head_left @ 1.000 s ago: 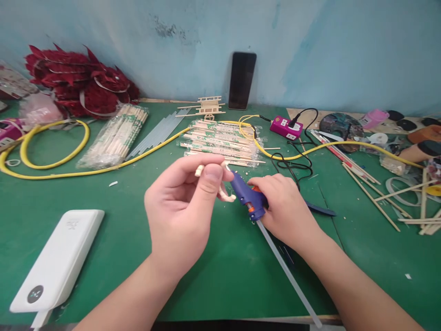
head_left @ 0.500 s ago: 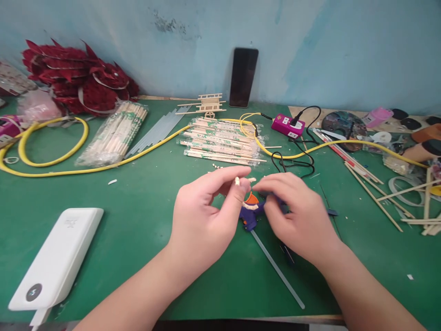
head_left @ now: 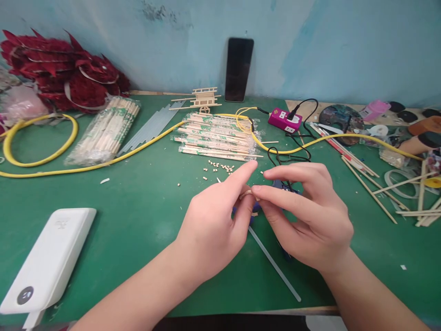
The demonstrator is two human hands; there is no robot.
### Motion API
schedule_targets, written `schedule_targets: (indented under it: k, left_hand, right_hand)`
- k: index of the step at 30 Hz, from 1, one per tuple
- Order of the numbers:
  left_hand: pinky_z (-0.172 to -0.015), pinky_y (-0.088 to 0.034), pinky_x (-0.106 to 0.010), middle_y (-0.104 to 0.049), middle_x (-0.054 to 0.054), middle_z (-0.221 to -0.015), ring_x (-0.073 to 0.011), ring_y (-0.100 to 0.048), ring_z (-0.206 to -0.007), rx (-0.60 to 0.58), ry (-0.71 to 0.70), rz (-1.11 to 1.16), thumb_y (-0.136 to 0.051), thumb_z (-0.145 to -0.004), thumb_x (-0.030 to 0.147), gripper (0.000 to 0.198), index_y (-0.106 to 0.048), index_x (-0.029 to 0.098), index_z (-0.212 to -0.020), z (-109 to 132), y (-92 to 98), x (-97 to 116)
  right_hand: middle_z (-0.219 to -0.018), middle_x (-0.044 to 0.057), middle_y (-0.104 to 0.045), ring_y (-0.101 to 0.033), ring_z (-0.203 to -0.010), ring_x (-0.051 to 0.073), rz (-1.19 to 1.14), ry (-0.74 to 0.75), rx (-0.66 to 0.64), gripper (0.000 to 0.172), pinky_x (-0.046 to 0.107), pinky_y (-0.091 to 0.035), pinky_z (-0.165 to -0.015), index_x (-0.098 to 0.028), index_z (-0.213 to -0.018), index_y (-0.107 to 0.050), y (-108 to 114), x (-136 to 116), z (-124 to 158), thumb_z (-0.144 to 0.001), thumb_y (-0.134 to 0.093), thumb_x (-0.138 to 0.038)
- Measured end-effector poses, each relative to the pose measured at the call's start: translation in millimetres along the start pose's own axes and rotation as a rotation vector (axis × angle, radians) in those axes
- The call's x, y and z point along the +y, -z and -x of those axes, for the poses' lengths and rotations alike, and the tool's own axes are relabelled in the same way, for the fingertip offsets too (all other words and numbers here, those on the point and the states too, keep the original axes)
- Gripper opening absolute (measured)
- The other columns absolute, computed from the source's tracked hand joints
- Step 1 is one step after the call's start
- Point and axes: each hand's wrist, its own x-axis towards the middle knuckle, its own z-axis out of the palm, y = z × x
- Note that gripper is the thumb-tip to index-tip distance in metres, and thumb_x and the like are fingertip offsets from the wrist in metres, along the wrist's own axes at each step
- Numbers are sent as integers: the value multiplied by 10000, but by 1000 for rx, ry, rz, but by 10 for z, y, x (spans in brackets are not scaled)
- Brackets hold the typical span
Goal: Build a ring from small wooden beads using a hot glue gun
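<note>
My left hand (head_left: 217, 225) is closed, its thumb and fingers pinching a small curved strip of pale wooden bits (head_left: 245, 193), mostly hidden by the fingers. My right hand (head_left: 306, 216) meets it from the other side, thumb and fingertips pinched at the strip's right end; what exactly lies between them is hard to see. Below both hands lies a dark blue glue gun (head_left: 283, 185), largely covered, with a translucent glue stick (head_left: 275, 265) pointing toward the front edge. Many tiny cut wooden pieces (head_left: 225, 168) are scattered just beyond my left hand.
Wrapped chopsticks (head_left: 220, 135) and a small wooden cart model (head_left: 205, 99) stand behind. A yellow cable (head_left: 148, 142) crosses the table to a purple socket block (head_left: 285, 120). A white power bank (head_left: 51, 257) lies left, loose sticks (head_left: 370, 191) right. A phone (head_left: 239, 69) leans on the wall.
My right hand has moved in to my left, its fingertips now at the wooden strip. My left hand has turned, hiding more of the strip. The view has shifted slightly.
</note>
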Motion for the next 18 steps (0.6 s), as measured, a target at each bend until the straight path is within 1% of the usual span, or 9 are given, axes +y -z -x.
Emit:
schedule_targets:
  k: [2, 6, 10, 13, 16, 18]
  left_hand:
    - [-812, -642, -257, -862, -11, -966, -169, -806, -785, -7, -15, -6, -633, -1039, 82, 449, -647, 150, -1482, 7, -2, -3]
    - [-892, -650, -275, -872, -59, -1092, -195, -836, -912, -19, -48, -10, -627, -1039, 79, 430, -664, 115, -1466, 17, -14, -12]
    - [-852, -647, -286, -873, -63, -1098, -198, -825, -878, -24, -63, -19, -632, -1034, 74, 425, -670, 104, -1456, 13, -19, -14]
    - [-856, -642, -278, -870, -57, -1099, -191, -823, -885, -28, -62, -4, -644, -1037, 84, 419, -673, 103, -1454, 10, -11, -6]
    - [-851, -633, -226, -866, -40, -1139, -152, -821, -890, -54, -28, 50, -672, -1039, 100, 409, -680, 119, -1447, 6, 2, 9]
    - [-864, -622, -173, -864, -16, -1151, -116, -824, -903, -78, 22, 110, -698, -1041, 106, 403, -685, 143, -1442, -3, 13, 24]
  right_hand:
    - [-1207, 119, -738, -641, -1082, 284, -8, 8, -18, 343, 476, -569, -883, -233, -1144, -791, 2, 7, -9, -930, -761, 34]
    - [-1223, 113, -721, -628, -1114, 278, -18, 11, -37, 293, 468, -559, -900, -235, -1114, -782, 12, 9, -10, -951, -764, 8]
    - [-1212, 117, -702, -624, -1113, 272, -9, 12, -38, 263, 463, -570, -911, -229, -1098, -764, 7, 12, -1, -965, -756, -3]
    - [-1213, 112, -703, -649, -1120, 272, -13, -8, -35, 262, 468, -583, -918, -241, -1128, -745, -6, 14, 13, -989, -723, -19]
    - [-1205, 93, -723, -691, -1110, 267, -93, -79, -20, 270, 477, -590, -941, -265, -1145, -735, -12, 11, 29, -1003, -698, -39]
    - [-1193, 82, -735, -709, -1120, 269, -234, -180, 9, 262, 479, -592, -969, -274, -1149, -745, -9, 8, 34, -1005, -698, -60]
